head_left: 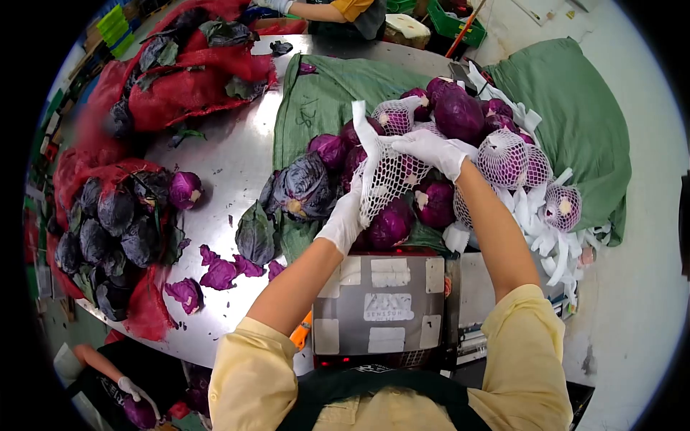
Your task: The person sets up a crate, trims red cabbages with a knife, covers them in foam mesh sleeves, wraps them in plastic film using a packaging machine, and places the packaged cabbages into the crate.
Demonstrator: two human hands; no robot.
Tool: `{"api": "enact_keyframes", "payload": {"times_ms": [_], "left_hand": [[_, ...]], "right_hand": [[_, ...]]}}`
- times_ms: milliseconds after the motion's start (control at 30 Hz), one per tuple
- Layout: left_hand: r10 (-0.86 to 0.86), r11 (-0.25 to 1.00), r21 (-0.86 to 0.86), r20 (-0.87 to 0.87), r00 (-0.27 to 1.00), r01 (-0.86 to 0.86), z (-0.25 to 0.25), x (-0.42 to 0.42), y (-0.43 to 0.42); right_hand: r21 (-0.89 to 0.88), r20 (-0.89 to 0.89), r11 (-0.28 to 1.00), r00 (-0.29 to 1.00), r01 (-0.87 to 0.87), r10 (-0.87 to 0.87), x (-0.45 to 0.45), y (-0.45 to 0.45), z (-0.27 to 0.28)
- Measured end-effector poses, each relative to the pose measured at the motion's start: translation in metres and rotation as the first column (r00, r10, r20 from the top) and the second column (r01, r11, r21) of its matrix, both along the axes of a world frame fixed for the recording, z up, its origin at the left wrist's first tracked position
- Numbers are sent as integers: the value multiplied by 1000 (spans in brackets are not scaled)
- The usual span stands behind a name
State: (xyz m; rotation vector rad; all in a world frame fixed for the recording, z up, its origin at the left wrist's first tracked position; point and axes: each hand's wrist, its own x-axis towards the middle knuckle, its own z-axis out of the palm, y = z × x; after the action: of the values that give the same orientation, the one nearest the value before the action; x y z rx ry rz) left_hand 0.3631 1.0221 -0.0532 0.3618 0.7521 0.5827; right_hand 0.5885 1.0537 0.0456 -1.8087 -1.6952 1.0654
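Observation:
A white foam net sleeve (382,188) is stretched between my gloved hands, above a pile of red cabbages. My left hand (342,225) grips the sleeve's left edge, its fingers partly hidden by the mesh. At the upper right, my right hand (433,152) is closed on the sleeve. Purple shows through the mesh; whether that cabbage is inside or behind it, I cannot tell. Just below lies a bare red cabbage (390,224). A dark-leaved cabbage (303,188) rests left of my left hand. Netted cabbages (502,159) sit to the right.
A grey scale (377,305) stands in front of me. Loose foam sleeves (557,251) hang at the right, by a green sack (557,108). Red mesh bags (154,305) of cabbages and torn leaves (219,273) lie left. Co-workers' gloved hands (136,390) show lower left and at the top.

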Motion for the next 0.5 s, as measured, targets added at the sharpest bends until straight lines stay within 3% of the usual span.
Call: {"api": "enact_keyframes", "payload": {"times_ms": [33, 100, 133, 200, 233, 300, 333, 400, 433, 467, 500], "left_hand": [[-39, 998, 55, -11, 999, 39, 1, -10, 3], [-73, 980, 184, -35, 997, 78, 2, -34, 5], [-62, 979, 192, -44, 997, 69, 5, -41, 5], [-62, 928, 320, -371, 927, 190, 0, -43, 5], [81, 962, 271, -388, 918, 30, -5, -36, 4], [358, 931, 215, -371, 857, -296, -10, -9, 5], [407, 913, 214, -404, 820, -348, -11, 5, 11], [448, 891, 390, -678, 583, -232, -28, 26, 28], [368, 925, 355, -738, 565, -139, -23, 27, 34], [213, 977, 167, -756, 618, -133, -30, 31, 44], [227, 972, 118, -687, 691, -202, -31, 35, 45]], "right_hand": [[-6, -1, 1000, 1000, -4, 4, -1, -1, 13], [-368, -131, 926, 991, -87, 41, 5, -9, 42], [-419, -258, 904, 966, -89, -24, 11, -12, 34], [-499, -276, 859, 960, -109, -39, 16, -12, 29], [-505, -275, 856, 961, -113, -35, 15, -9, 25], [-218, -32, 975, 999, -40, 34, 13, 0, 12], [13, 88, 1000, 996, 0, -1, 7, 10, 5], [289, 352, 920, 864, 264, -359, -14, 17, 4], [330, 435, 912, 818, 245, -377, -19, 23, -3], [372, 511, 901, 762, 222, -398, -23, 30, -10], [319, 545, 919, 749, 230, -377, -16, 44, -33]]}}
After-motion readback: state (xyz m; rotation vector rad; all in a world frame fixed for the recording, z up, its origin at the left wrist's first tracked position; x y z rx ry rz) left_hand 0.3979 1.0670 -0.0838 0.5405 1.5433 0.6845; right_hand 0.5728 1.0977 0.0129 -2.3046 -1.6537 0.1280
